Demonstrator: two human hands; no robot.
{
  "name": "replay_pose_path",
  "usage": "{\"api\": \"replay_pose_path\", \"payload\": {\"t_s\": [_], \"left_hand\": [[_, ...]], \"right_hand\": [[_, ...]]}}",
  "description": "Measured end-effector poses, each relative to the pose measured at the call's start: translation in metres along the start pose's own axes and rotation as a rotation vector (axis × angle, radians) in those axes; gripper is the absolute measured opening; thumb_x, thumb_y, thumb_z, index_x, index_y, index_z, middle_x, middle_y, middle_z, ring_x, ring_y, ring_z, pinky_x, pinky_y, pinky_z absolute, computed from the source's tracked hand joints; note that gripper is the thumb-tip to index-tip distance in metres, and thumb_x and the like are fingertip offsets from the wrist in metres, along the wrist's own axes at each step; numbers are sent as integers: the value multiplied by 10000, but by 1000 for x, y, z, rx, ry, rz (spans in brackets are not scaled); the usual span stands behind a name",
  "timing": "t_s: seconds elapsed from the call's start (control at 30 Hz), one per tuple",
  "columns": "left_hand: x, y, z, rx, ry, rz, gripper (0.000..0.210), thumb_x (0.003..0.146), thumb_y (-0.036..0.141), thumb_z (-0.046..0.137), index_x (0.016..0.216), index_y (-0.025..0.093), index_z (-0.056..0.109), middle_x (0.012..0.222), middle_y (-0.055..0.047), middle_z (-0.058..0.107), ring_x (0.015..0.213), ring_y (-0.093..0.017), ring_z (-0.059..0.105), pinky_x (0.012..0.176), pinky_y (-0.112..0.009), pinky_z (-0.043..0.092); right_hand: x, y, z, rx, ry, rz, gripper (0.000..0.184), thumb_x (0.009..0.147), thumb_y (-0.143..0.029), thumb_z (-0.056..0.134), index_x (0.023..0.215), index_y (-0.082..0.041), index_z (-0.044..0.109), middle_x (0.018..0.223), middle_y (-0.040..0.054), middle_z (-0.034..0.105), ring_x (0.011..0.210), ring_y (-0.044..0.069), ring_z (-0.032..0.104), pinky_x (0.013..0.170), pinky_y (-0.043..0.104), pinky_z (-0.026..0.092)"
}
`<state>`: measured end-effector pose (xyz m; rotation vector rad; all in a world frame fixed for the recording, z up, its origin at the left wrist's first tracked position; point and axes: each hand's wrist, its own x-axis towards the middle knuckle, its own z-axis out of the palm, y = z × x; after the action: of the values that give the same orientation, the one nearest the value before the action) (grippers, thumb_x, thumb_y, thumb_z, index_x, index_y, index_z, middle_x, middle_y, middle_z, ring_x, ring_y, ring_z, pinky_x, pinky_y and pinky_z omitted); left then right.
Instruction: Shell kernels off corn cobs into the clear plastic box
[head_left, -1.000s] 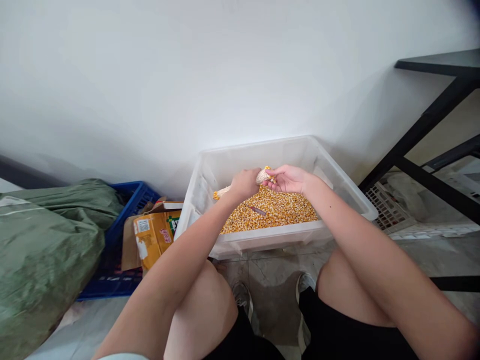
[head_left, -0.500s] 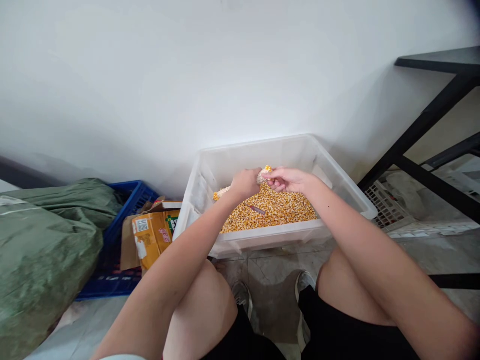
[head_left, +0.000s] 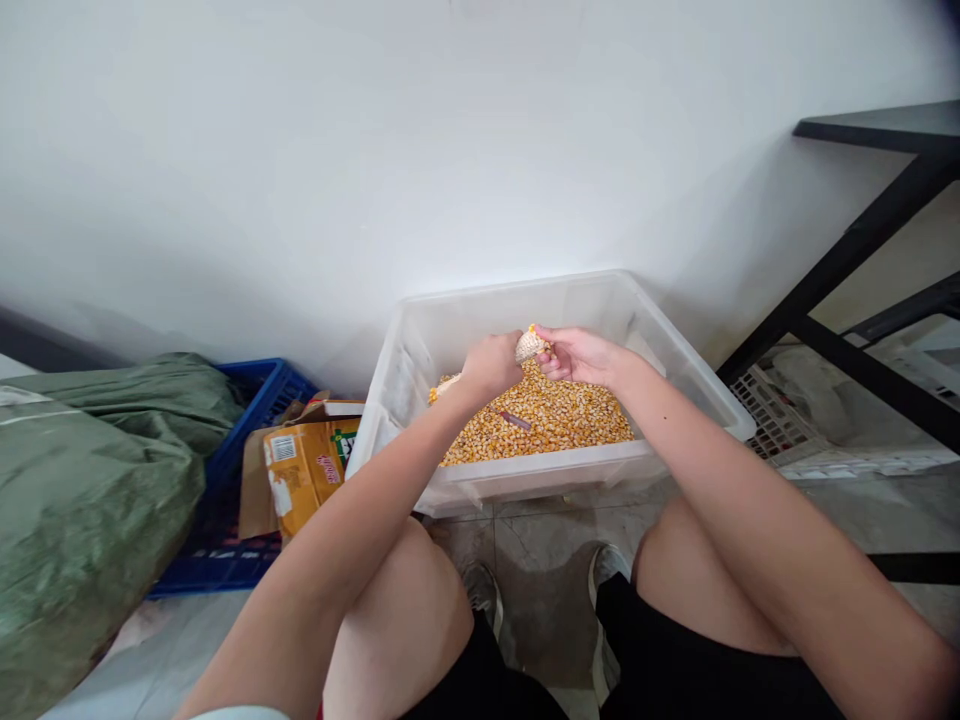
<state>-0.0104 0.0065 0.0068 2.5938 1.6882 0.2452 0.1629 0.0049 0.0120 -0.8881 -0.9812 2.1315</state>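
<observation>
- Tub (head_left: 551,468): landmark, with loose kernels (head_left: 574,415) heaped inside.
- Corncob (head_left: 530,345): held above the tub's kernels, largely bare, with yellow grains at its tip. Pale cob also shows at the fist's other side; from where I stand, I cannot tell whether it is one piece.
- Left hand (head_left: 491,366): over the tub's middle, closed in a fist round the corncob.
- Right hand (head_left: 579,356): inside the tub's rim, fingers partly curled, thumb and fingertips pinching the grained tip.
- Likely faults: a hard thumb push could flick grains beyond the tub; a loosening fist could let the corncob twist or drop.
</observation>
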Motion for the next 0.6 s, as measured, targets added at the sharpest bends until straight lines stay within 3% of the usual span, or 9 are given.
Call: {"api": "replay_pose_path", "payload": {"t_s": [0.23, 0.43, 0.6], "left_hand": [[0, 3, 1, -7, -2, -35, 357, 743, 157, 542, 1083, 206, 640, 916, -110, 740, 841, -289, 712, 670, -331, 518], [-1, 5, 2, 22, -52, -71, 443, 750, 168, 558, 1186, 189, 634, 1014, -159, 731, 925, -326, 703, 737, -379, 537], [1, 1, 7, -58, -44, -55, 363, 759, 178, 554, 1103, 200, 667, 969, -132, 741, 883, -293, 707, 719, -340, 519]], "right_hand": [[0, 2, 6, -57, 71, -24, 253, 993, -329, 498, 795, -173, 467, 590, -42, 417, 428, 34, 320, 381, 128, 205], [8, 11, 10, -138, 138, -26, 293, 953, -360, 570, 760, -199, 419, 549, -64, 365, 413, 40, 281, 366, 127, 182], [13, 9, 11, -188, 195, 4, 336, 973, -451, 486, 768, -185, 471, 536, -26, 444, 396, 49, 309, 345, 137, 179]]}}
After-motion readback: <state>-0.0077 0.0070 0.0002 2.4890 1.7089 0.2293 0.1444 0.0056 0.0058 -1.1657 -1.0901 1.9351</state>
